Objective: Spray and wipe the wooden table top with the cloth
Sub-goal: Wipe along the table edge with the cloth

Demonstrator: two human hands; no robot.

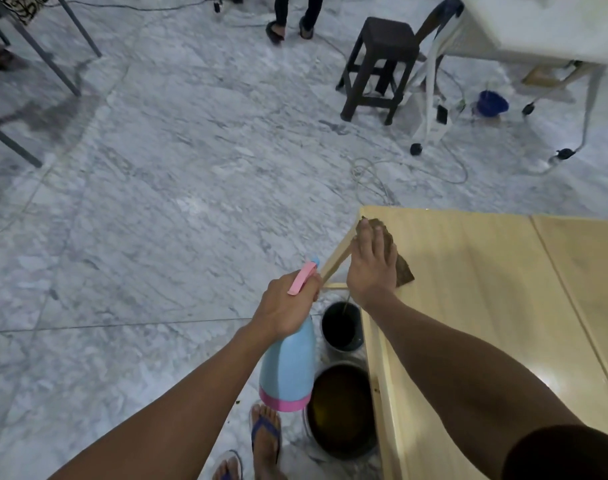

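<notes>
Setting: an indoor room in mixed use, either a home or a small workroom; which one cannot be told. Indicators: grey-veined marble floor (177,174); dark stool (378,67); white wheeled frame (430,109) with loose cables (375,178) on the floor; metal furniture legs (35,50); two dark buckets (342,407) beside the pale wooden counter (486,306); a person standing in slippers (288,29).
</notes>
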